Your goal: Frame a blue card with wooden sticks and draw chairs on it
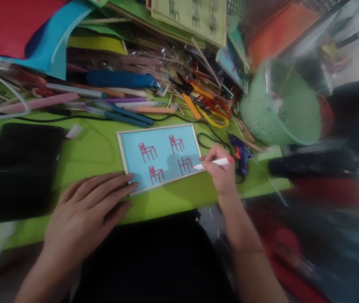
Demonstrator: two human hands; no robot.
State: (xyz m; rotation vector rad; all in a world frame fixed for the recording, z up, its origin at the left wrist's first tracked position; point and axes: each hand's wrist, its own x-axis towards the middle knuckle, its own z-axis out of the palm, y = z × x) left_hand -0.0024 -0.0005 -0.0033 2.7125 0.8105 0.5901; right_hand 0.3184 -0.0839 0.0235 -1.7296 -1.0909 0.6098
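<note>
A light blue card with a pale wooden frame lies on the green table, slightly tilted. Red chair drawings show on it; the lower right one has no filled backrest. My right hand is closed around a white marker with a red end, its tip at the card's right part beside that drawing. My left hand lies flat with its fingers spread a little, fingertips on the card's lower left edge.
Pens, orange-handled pliers and sticks crowd the back of the green table. A black tablet lies left. At right are a blue glue gun and a green bin. A black cable runs behind the card.
</note>
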